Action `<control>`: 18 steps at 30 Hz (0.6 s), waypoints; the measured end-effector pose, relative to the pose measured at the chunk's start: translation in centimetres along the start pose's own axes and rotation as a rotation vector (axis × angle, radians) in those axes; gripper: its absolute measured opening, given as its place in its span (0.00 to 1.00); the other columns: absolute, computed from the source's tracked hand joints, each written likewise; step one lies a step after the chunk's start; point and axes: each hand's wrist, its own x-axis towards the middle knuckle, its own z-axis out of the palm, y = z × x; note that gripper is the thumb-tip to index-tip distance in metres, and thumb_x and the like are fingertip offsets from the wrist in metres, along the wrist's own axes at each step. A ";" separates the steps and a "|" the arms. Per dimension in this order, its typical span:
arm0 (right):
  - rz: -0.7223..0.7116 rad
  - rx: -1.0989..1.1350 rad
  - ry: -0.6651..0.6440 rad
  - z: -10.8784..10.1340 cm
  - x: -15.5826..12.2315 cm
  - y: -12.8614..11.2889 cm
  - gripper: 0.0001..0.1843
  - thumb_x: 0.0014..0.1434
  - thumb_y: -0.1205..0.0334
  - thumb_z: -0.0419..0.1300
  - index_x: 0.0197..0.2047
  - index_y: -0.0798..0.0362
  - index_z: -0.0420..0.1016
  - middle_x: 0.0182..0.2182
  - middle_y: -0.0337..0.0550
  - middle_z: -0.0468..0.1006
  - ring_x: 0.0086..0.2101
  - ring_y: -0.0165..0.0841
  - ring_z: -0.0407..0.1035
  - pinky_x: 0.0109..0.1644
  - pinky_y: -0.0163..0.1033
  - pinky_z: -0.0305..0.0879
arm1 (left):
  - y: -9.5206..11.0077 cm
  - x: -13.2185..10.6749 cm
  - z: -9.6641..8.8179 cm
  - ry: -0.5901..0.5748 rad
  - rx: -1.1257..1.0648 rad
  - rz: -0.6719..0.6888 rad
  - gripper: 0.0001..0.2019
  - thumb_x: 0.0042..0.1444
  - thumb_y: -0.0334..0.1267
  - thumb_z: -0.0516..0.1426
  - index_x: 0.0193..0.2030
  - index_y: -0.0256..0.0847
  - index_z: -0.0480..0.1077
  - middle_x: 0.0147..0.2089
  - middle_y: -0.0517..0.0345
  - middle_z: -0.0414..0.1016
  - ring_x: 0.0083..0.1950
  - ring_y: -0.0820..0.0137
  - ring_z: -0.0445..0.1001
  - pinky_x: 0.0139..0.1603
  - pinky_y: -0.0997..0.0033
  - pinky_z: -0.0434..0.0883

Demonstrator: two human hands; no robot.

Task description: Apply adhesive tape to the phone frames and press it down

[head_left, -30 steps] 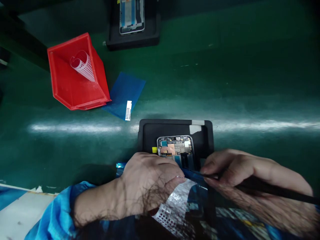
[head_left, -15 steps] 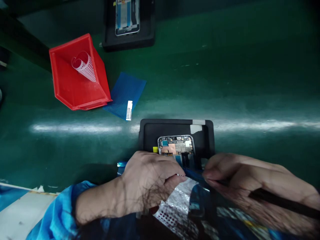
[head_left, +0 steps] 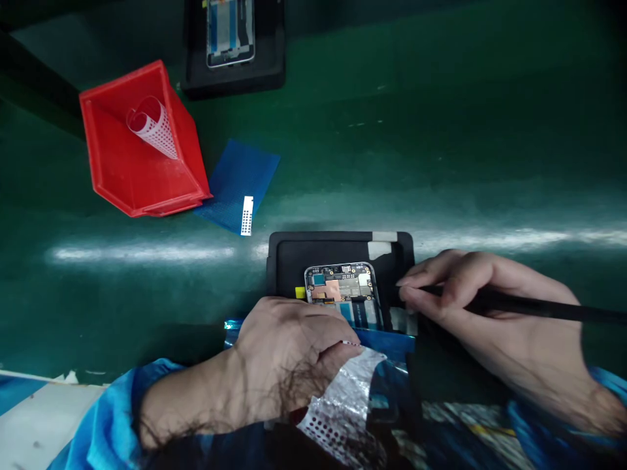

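An opened phone (head_left: 340, 294) with its circuit board exposed lies in a black tray (head_left: 289, 261), its lower part hidden by my left hand. My left hand (head_left: 298, 346) is closed, thumb and finger pinching a crinkled, translucent sheet of dotted stickers (head_left: 347, 391) that hangs down toward me. Clear blue film (head_left: 394, 343) stretches across the phone's lower end, beneath this hand. Right of the tray, my right hand (head_left: 470, 294) is closed around a slim black stick-like tool (head_left: 529, 305). Its tip is hidden by my fingers, so its exact kind does not show.
To the left, a red bin (head_left: 117, 170) holds a rolled dotted sheet (head_left: 159, 134). Beside it lies a blue sheet (head_left: 245, 173) with a white dotted strip (head_left: 247, 215). Farther back, a second black tray (head_left: 235, 81) carries another opened phone (head_left: 230, 36). The tabletop (head_left: 441, 163) is green.
My right hand has moved up and away from the blue film, to the tray's right edge. My left hand keeps its pinch. The whole view has shifted slightly.
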 end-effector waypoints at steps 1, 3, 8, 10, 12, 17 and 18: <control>-0.002 -0.001 -0.002 0.0 0.0 -0.1 0.19 0.55 0.68 0.78 0.23 0.42 0.75 0.27 0.34 0.89 0.29 0.34 0.87 0.31 0.31 0.83 | 0.1 0.0 0.0 0.009 0.000 0.009 0.15 0.79 0.38 0.60 0.36 0.46 0.80 0.35 0.61 0.92 0.31 0.69 0.86 0.32 0.68 0.79; -0.002 -0.003 -0.006 0.1 0.0 -0.2 0.20 0.55 0.66 0.79 0.22 0.42 0.74 0.26 0.34 0.89 0.28 0.35 0.86 0.31 0.31 0.83 | 0.2 0.0 -0.1 0.019 0.001 0.024 0.14 0.78 0.37 0.61 0.37 0.46 0.81 0.36 0.61 0.92 0.32 0.69 0.87 0.34 0.69 0.79; 0.005 -0.014 -0.022 0.2 -0.1 -0.4 0.20 0.55 0.67 0.79 0.23 0.41 0.75 0.27 0.35 0.90 0.28 0.36 0.86 0.32 0.32 0.83 | 0.2 0.2 -0.1 0.040 0.009 0.043 0.14 0.78 0.35 0.62 0.37 0.44 0.81 0.35 0.62 0.91 0.32 0.70 0.87 0.35 0.71 0.79; 0.006 -0.016 -0.026 0.1 -0.2 -0.5 0.19 0.56 0.67 0.79 0.23 0.41 0.76 0.28 0.34 0.91 0.29 0.35 0.87 0.33 0.30 0.83 | 0.1 0.2 0.0 0.046 0.012 0.058 0.15 0.79 0.36 0.61 0.37 0.43 0.81 0.35 0.62 0.91 0.32 0.71 0.87 0.35 0.71 0.79; 0.017 -0.021 -0.027 -0.1 -0.2 -0.4 0.19 0.57 0.65 0.79 0.24 0.40 0.75 0.29 0.33 0.91 0.30 0.34 0.87 0.34 0.30 0.83 | 0.0 0.1 0.0 0.051 0.017 0.069 0.15 0.79 0.35 0.61 0.37 0.43 0.81 0.35 0.63 0.91 0.32 0.72 0.87 0.35 0.71 0.79; -0.032 -0.058 -0.047 -0.2 -0.5 0.1 0.19 0.60 0.65 0.77 0.25 0.40 0.75 0.30 0.32 0.90 0.31 0.34 0.86 0.35 0.33 0.83 | 0.0 -0.1 0.0 0.039 0.011 0.058 0.12 0.76 0.35 0.64 0.38 0.42 0.82 0.35 0.63 0.91 0.33 0.71 0.89 0.36 0.71 0.80; -0.050 -0.062 -0.050 -0.2 -0.5 0.2 0.19 0.60 0.65 0.77 0.26 0.40 0.74 0.30 0.31 0.90 0.31 0.33 0.86 0.35 0.32 0.83 | -0.1 -0.2 0.0 0.036 0.009 0.055 0.11 0.76 0.35 0.65 0.38 0.42 0.82 0.35 0.62 0.91 0.33 0.70 0.89 0.36 0.71 0.80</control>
